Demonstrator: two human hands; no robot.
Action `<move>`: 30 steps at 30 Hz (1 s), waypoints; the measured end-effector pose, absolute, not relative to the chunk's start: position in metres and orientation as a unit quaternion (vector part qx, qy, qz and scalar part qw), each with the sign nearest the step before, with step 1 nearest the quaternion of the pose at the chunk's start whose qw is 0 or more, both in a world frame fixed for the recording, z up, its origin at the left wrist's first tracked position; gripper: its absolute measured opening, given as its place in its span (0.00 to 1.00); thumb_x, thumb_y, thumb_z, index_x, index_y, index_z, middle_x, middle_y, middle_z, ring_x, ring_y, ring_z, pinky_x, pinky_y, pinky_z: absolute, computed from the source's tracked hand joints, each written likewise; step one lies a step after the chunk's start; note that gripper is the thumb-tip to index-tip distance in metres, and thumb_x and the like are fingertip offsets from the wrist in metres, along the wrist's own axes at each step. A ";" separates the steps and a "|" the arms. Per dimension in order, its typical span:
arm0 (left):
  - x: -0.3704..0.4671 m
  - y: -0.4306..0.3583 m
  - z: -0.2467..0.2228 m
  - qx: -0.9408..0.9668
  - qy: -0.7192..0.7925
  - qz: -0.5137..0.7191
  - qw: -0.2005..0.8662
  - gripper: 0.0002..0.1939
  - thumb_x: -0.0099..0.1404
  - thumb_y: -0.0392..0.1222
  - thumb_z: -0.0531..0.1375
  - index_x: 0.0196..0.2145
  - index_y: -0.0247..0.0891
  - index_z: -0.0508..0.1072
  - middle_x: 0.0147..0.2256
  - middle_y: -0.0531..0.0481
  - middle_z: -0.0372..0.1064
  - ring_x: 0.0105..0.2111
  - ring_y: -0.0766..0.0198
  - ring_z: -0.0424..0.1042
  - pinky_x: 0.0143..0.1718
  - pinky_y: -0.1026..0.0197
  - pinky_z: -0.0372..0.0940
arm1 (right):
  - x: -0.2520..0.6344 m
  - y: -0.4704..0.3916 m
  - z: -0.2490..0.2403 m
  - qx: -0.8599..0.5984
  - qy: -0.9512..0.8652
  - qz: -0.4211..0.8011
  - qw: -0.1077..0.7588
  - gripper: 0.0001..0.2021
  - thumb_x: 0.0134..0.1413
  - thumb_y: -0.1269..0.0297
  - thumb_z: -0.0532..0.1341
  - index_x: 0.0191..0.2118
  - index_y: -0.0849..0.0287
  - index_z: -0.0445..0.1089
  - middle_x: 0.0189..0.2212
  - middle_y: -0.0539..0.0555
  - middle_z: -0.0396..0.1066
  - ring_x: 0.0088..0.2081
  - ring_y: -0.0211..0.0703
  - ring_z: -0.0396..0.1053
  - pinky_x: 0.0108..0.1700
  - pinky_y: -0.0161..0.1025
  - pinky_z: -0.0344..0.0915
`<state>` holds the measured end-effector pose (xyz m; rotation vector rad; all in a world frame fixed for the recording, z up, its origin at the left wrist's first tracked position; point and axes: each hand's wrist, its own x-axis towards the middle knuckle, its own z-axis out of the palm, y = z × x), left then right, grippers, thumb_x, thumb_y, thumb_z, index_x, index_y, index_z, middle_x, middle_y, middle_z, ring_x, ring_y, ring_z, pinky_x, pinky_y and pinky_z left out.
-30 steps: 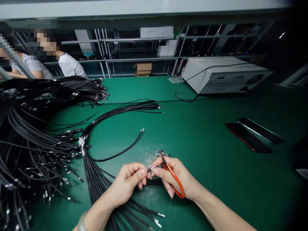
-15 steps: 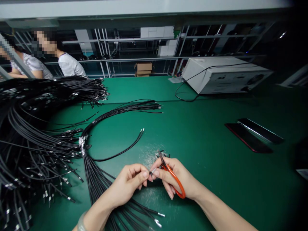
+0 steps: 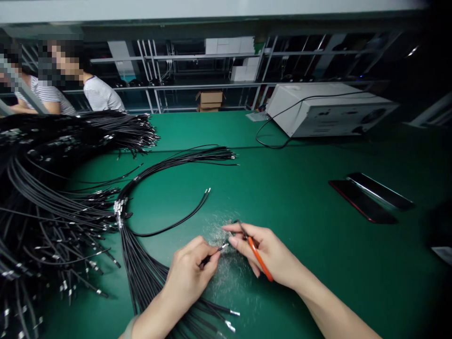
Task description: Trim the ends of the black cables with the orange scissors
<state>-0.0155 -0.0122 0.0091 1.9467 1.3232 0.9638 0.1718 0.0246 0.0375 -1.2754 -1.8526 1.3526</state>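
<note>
My left hand [image 3: 190, 268] pinches a thin black cable [image 3: 213, 252] near its end, and the silvery bared tip sticks out toward the right. A pair of scissors with orange handles [image 3: 260, 260] rests in my right hand [image 3: 273, 254], its dark blades pointing up and away. The thumb and forefinger of that hand are apart, close to the cable's tip. Fine pale strands [image 3: 221, 226] litter the mat around both hands. Beside my left forearm lies a tied bundle of black cables [image 3: 141, 256], with some silver ends emerging under the wrist.
A large heap of black cables [image 3: 52, 136] fills the left side. Two flat dark devices [image 3: 367, 202] lie at the right on the green mat [image 3: 282, 188]. A white metal box [image 3: 328, 110] with a black cord stands behind. Two people in striped shirts sit at far left.
My hands have drawn slightly apart. The right one moved a little to the right with the scissors, and the cable's silvery tip now shows between them.
</note>
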 end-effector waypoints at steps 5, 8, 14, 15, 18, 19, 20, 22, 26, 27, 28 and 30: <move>-0.014 -0.013 0.004 0.757 0.501 0.344 0.240 0.10 0.64 0.38 0.52 0.32 0.36 0.73 0.26 0.49 0.65 0.26 0.65 0.65 0.28 0.65 0.57 | 0.172 0.023 0.033 -0.412 -0.815 0.332 0.235 0.12 0.56 0.58 0.56 0.39 0.59 0.71 0.28 0.53 0.68 0.28 0.38 0.65 0.30 0.32 0.62; -0.013 -0.013 0.002 0.758 0.503 0.344 0.230 0.10 0.64 0.38 0.52 0.31 0.37 0.72 0.26 0.49 0.65 0.26 0.65 0.65 0.28 0.65 0.57 | 0.171 0.023 0.025 -0.391 -0.844 0.282 0.235 0.12 0.59 0.61 0.52 0.35 0.59 0.70 0.27 0.53 0.67 0.28 0.38 0.64 0.30 0.32 0.60; -0.013 -0.015 0.005 0.760 0.500 0.341 0.237 0.10 0.64 0.38 0.52 0.33 0.37 0.73 0.27 0.48 0.66 0.28 0.64 0.65 0.29 0.64 0.57 | 0.174 0.026 0.029 -0.349 -0.871 0.273 0.214 0.13 0.61 0.63 0.49 0.32 0.58 0.69 0.25 0.52 0.66 0.27 0.37 0.64 0.28 0.32 0.57; -0.013 -0.015 0.006 0.750 0.502 0.347 0.255 0.10 0.64 0.39 0.52 0.33 0.37 0.73 0.27 0.48 0.66 0.28 0.64 0.65 0.29 0.64 0.57 | 0.175 0.026 0.030 -0.344 -0.872 0.274 0.214 0.13 0.61 0.64 0.49 0.33 0.58 0.69 0.25 0.52 0.66 0.28 0.37 0.64 0.29 0.32 0.58; -0.014 -0.013 0.010 0.685 0.524 0.371 0.343 0.12 0.63 0.41 0.54 0.28 0.36 0.74 0.23 0.51 0.63 0.24 0.66 0.63 0.26 0.65 0.55 | 0.177 0.028 0.026 -0.314 -0.894 0.225 0.224 0.13 0.61 0.66 0.48 0.39 0.57 0.70 0.28 0.53 0.69 0.29 0.36 0.66 0.29 0.31 0.58; -0.014 -0.012 0.010 0.658 0.534 0.377 0.374 0.13 0.63 0.42 0.54 0.25 0.36 0.73 0.22 0.52 0.61 0.23 0.67 0.61 0.25 0.66 0.55 | 0.177 0.028 0.024 -0.302 -0.906 0.194 0.225 0.13 0.61 0.67 0.47 0.41 0.57 0.69 0.29 0.53 0.70 0.30 0.36 0.67 0.29 0.31 0.58; -0.014 -0.011 0.009 0.632 0.542 0.381 0.402 0.14 0.62 0.44 0.55 0.24 0.36 0.73 0.21 0.53 0.60 0.23 0.67 0.60 0.24 0.66 0.54 | 0.177 0.028 0.021 -0.290 -0.916 0.162 0.223 0.14 0.61 0.68 0.47 0.43 0.56 0.69 0.30 0.52 0.71 0.30 0.35 0.68 0.29 0.31 0.58; -0.015 -0.009 0.007 0.590 0.548 0.380 0.456 0.16 0.61 0.46 0.55 0.22 0.35 0.72 0.20 0.54 0.60 0.21 0.69 0.59 0.22 0.66 0.54 | 0.177 0.028 0.018 -0.278 -0.928 0.117 0.220 0.14 0.61 0.70 0.47 0.45 0.55 0.68 0.32 0.52 0.72 0.32 0.35 0.69 0.29 0.31 0.58; -0.013 -0.007 0.004 0.516 0.536 0.387 0.545 0.14 0.59 0.49 0.58 0.30 0.33 0.73 0.20 0.55 0.61 0.18 0.72 0.58 0.18 0.69 0.55 | 0.175 0.026 0.017 -0.282 -0.926 0.088 0.233 0.15 0.60 0.73 0.47 0.46 0.55 0.67 0.33 0.51 0.73 0.31 0.34 0.69 0.29 0.32 0.58; -0.012 -0.007 0.004 0.497 0.535 0.391 0.560 0.15 0.58 0.50 0.59 0.32 0.32 0.73 0.19 0.56 0.61 0.17 0.72 0.58 0.18 0.69 0.55 | 0.175 0.026 0.018 -0.280 -0.928 0.075 0.233 0.15 0.60 0.72 0.47 0.46 0.55 0.67 0.34 0.52 0.73 0.30 0.34 0.69 0.28 0.32 0.58; -0.011 -0.006 0.004 0.478 0.535 0.395 0.573 0.16 0.57 0.50 0.60 0.33 0.32 0.73 0.19 0.56 0.62 0.15 0.73 0.58 0.17 0.69 0.56 | 0.175 0.026 0.018 -0.276 -0.931 0.060 0.232 0.15 0.61 0.72 0.48 0.47 0.55 0.67 0.35 0.52 0.73 0.29 0.34 0.69 0.27 0.32 0.58; -0.010 -0.005 0.005 0.451 0.536 0.401 0.590 0.18 0.55 0.52 0.61 0.33 0.31 0.73 0.19 0.55 0.64 0.14 0.73 0.60 0.15 0.70 0.56 | 0.173 0.026 0.018 -0.265 -0.935 0.046 0.231 0.14 0.61 0.71 0.48 0.47 0.56 0.67 0.37 0.53 0.73 0.28 0.34 0.69 0.27 0.33 0.58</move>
